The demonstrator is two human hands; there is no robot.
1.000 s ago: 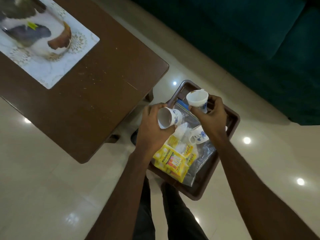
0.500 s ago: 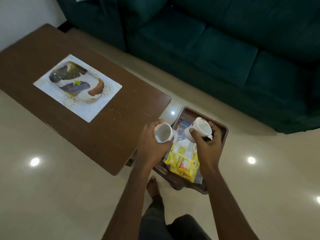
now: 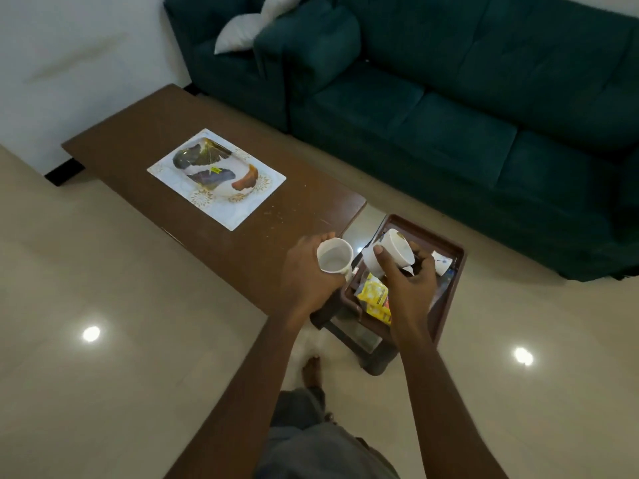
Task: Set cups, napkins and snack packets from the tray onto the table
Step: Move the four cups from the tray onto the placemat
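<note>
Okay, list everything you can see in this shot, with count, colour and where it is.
table: 1, dark brown wood, left-centre, running toward the wall
placemat: 1, white with a dark painted print, lying flat mid-table
sofa: 1, dark teal, along the far side
cushion: 1, white, at the sofa's left end
tray: 1, dark brown, on a low stand past the table's right end
cups: 3, white; one in the left hand, one in the right hand, one lying in the tray
snack packets: several, yellow, in the tray
left hand: gripping a cup
right hand: gripping a cup above the tray
</note>
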